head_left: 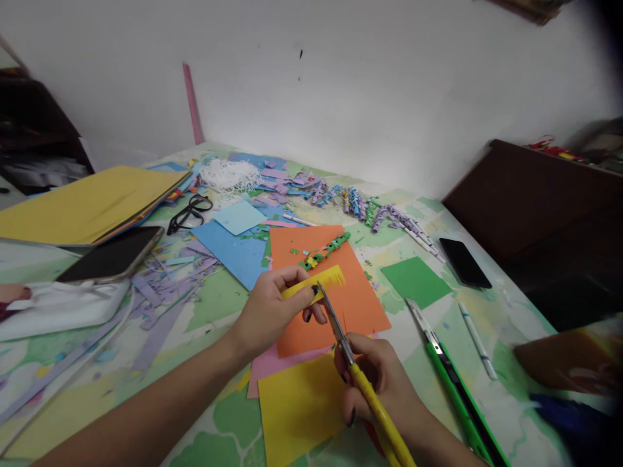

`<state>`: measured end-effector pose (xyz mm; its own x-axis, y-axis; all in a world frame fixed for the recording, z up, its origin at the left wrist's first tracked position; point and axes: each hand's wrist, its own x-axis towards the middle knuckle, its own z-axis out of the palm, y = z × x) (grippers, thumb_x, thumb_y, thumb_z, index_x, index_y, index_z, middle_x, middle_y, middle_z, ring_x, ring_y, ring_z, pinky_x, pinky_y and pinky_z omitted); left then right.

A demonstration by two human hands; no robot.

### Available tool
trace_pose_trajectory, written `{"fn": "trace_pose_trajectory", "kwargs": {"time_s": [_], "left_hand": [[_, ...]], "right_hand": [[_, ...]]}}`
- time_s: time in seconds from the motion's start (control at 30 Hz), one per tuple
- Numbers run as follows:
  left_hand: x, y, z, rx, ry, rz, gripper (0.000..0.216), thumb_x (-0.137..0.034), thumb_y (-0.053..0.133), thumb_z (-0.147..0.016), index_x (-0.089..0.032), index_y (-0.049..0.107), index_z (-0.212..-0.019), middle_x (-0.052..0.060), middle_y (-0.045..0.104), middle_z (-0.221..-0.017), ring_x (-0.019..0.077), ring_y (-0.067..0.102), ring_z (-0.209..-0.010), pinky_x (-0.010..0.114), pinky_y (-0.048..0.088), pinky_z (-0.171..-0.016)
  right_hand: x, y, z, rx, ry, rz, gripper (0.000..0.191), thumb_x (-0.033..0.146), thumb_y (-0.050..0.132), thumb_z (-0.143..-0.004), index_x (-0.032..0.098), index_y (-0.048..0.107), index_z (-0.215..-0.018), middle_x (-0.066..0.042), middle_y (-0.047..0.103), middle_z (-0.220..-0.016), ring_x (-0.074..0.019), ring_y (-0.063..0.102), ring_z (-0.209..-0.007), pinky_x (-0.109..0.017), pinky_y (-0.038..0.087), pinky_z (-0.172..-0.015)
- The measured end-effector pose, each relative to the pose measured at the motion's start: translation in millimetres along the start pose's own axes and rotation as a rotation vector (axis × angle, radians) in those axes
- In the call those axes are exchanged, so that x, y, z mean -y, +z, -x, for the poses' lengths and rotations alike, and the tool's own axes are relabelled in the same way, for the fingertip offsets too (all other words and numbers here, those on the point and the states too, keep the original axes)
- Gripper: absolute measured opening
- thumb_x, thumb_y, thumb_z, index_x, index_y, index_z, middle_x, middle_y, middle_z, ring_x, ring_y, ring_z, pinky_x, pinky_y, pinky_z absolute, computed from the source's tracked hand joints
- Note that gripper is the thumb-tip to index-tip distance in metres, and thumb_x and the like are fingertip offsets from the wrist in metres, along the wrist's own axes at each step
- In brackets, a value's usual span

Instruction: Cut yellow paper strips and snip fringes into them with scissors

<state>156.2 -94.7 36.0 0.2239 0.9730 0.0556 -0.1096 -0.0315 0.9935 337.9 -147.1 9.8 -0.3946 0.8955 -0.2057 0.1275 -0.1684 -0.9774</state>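
Observation:
My left hand pinches a small yellow paper strip whose far end is cut into a fine fringe. My right hand grips yellow-handled scissors, and their blades reach up to the strip beside my left fingertips. Both hands hover over an orange sheet. A yellow sheet and a pink sheet lie under my right hand. Small green and yellow cut pieces sit on the orange sheet.
A green utility knife and a white pen lie at the right, with a green square and a black phone beyond. At the left are blue paper, glasses, another phone, a paper stack and purple scraps. Rolled paper pieces line the back.

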Motion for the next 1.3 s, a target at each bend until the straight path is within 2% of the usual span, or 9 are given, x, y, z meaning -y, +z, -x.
{"fn": "trace_pose_trajectory", "kwargs": {"time_s": [0.3, 0.6, 0.73, 0.87, 1.0, 1.17, 1.3], "left_hand": [[1, 1, 0, -0.009, 0.001, 0.01, 0.014, -0.012, 0.054, -0.081, -0.016, 0.057, -0.068, -0.001, 0.067, -0.053, 0.0102, 0.062, -0.052, 0.02, 0.045, -0.054], [0, 3, 2, -0.002, 0.013, -0.004, 0.015, -0.015, 0.055, -0.083, -0.014, 0.059, -0.068, -0.001, 0.067, -0.054, 0.0084, 0.06, -0.05, 0.018, 0.043, -0.051], [0, 4, 3, -0.002, 0.016, -0.014, 0.015, -0.013, 0.055, -0.083, -0.014, 0.059, -0.069, -0.002, 0.067, -0.055, 0.0081, 0.06, -0.05, 0.018, 0.043, -0.051], [-1, 3, 5, -0.021, 0.018, -0.03, 0.016, -0.013, 0.056, -0.083, -0.015, 0.059, -0.068, -0.003, 0.066, -0.054, 0.008, 0.06, -0.051, 0.018, 0.043, -0.052], [-2, 3, 5, -0.03, 0.026, -0.051, 0.017, -0.013, 0.056, -0.084, -0.015, 0.06, -0.068, -0.003, 0.066, -0.053, 0.0083, 0.061, -0.052, 0.018, 0.043, -0.052], [-3, 4, 5, -0.036, 0.028, -0.07, 0.016, -0.013, 0.056, -0.083, -0.016, 0.059, -0.067, -0.002, 0.066, -0.053, 0.0094, 0.061, -0.052, 0.02, 0.044, -0.052], [-4, 4, 4, -0.04, 0.029, -0.073, 0.016, -0.014, 0.056, -0.082, -0.016, 0.059, -0.066, -0.002, 0.066, -0.053, 0.011, 0.061, -0.051, 0.022, 0.044, -0.052]], "right_hand": [[-4, -2, 2, 0.036, -0.043, -0.006, 0.063, 0.071, 0.077, -0.047, 0.019, 0.045, -0.063, 0.008, 0.035, -0.046, -0.0066, 0.03, -0.043, -0.018, 0.025, -0.036], [-7, -4, 4, 0.045, -0.101, 0.029, 0.071, 0.084, 0.064, -0.044, 0.019, 0.045, -0.065, 0.008, 0.033, -0.05, -0.0072, 0.028, -0.045, -0.019, 0.022, -0.036], [-7, -4, 3, 0.055, -0.092, 0.007, 0.07, 0.082, 0.067, -0.042, 0.019, 0.045, -0.065, 0.008, 0.034, -0.049, -0.0068, 0.028, -0.044, -0.019, 0.022, -0.036], [-2, -2, 2, 0.035, -0.072, 0.016, 0.063, 0.068, 0.08, -0.044, 0.019, 0.044, -0.062, 0.009, 0.034, -0.048, -0.006, 0.028, -0.044, -0.019, 0.023, -0.036], [2, 0, 3, 0.025, -0.06, 0.027, 0.057, 0.059, 0.083, -0.047, 0.019, 0.043, -0.062, 0.009, 0.034, -0.048, -0.0061, 0.029, -0.043, -0.018, 0.023, -0.035], [6, 1, 4, 0.033, -0.036, 0.026, 0.059, 0.061, 0.082, -0.047, 0.02, 0.041, -0.06, 0.009, 0.035, -0.047, -0.0075, 0.034, -0.043, -0.019, 0.028, -0.036], [5, 0, 3, 0.025, -0.034, 0.027, 0.061, 0.065, 0.08, -0.045, 0.02, 0.042, -0.06, 0.008, 0.035, -0.049, -0.0072, 0.033, -0.044, -0.019, 0.028, -0.037]]}}
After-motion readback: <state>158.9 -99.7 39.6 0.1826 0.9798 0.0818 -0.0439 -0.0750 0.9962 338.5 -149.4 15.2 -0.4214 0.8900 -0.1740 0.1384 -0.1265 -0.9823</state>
